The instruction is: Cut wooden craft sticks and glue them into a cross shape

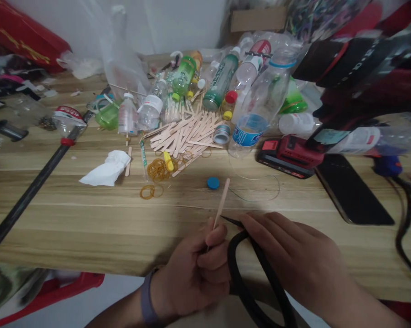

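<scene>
Right now I am looking down through the head camera at both hands working above the near edge of a wooden tabletop (89,228). The left hand (200,273) is closing its thumb and curled fingers firmly around a flat wooden craft stick (223,200), which is rising out of the top of the fist, leaning a little to the right, with its rounded end pointing away from the body. The right hand (301,255) is wrapping over a pair of black-handled scissors (265,269), gripping them near the blades, so the loops are jutting back toward the body. One dark tip is pointing at the stick just above the left fingers; whether it is touching the wood, I cannot tell.

The stick's lower part is mostly hiding inside the left fist. The right fingers are covering most of the blades, so I am not making out how far apart these are standing, and the lower picture edge is cutting across the handles. Beyond the fingers, a blue bottle cap (212,183) is lying near the stick's upper end. To the right, a red-and-black cordless drill (290,155) is blurring toward its top and running out of view.
</scene>
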### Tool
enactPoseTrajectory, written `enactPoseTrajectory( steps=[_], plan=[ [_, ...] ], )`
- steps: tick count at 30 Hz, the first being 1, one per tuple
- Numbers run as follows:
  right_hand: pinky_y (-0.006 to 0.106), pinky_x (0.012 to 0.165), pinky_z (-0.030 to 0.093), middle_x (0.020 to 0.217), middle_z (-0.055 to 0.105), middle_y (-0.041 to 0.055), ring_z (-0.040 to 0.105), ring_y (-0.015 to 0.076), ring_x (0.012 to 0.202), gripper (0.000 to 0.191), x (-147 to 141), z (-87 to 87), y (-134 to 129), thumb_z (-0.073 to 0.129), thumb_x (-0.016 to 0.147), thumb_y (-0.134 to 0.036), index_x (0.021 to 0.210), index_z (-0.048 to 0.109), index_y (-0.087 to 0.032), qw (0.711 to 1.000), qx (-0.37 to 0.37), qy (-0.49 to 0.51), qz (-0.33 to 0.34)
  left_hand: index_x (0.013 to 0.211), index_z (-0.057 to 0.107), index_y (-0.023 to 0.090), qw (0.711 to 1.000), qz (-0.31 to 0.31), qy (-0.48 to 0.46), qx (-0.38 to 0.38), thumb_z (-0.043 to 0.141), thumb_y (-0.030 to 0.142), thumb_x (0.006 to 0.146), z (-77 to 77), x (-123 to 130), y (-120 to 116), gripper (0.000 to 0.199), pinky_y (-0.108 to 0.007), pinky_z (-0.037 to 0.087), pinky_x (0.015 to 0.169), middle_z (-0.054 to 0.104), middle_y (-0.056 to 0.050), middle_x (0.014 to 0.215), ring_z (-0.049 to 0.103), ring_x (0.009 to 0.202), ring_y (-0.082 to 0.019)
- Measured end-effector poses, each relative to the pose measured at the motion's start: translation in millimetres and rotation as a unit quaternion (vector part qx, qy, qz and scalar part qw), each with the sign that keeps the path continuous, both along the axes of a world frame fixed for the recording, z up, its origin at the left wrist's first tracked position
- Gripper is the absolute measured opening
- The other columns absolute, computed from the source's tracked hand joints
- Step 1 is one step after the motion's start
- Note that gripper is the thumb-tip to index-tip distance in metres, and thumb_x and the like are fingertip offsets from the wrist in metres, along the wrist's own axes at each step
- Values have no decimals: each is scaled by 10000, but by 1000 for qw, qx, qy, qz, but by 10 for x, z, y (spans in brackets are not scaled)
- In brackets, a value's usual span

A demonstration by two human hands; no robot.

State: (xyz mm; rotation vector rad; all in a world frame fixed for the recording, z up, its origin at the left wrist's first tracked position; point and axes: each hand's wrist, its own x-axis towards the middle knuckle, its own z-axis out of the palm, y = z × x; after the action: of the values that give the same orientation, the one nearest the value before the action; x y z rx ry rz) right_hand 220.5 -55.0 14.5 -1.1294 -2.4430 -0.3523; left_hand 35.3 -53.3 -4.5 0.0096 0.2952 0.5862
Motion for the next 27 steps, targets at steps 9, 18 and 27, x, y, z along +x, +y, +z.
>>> enactPoseTrajectory(
  steps=[9,18,27],
  plan=[
    [264,553,492,765,750,34,685,155,684,333,6,11,-12,347,859,59,1040,554,-129,1000,15,-15,-6,642,328,227,1000,1,12,9,717,363,859,-35,13,8,466,-180,59,307,207,124,417,33,384,-78],
    [280,533,506,823,764,43,692,176,683,398,10,17,-4,377,772,80,1041,564,-146,1000,-8,-8,-2,652,336,228,1000,-9,12,23,719,310,845,-18,19,4,437,-188,85,316,192,125,414,15,389,-84],
    [271,533,492,846,762,47,706,179,689,373,33,12,-29,364,795,41,1058,534,-162,999,13,-35,-14,671,365,225,999,-21,11,32,685,287,865,-34,3,-7,379,-175,110,319,217,123,426,15,386,-90]
  ],
)
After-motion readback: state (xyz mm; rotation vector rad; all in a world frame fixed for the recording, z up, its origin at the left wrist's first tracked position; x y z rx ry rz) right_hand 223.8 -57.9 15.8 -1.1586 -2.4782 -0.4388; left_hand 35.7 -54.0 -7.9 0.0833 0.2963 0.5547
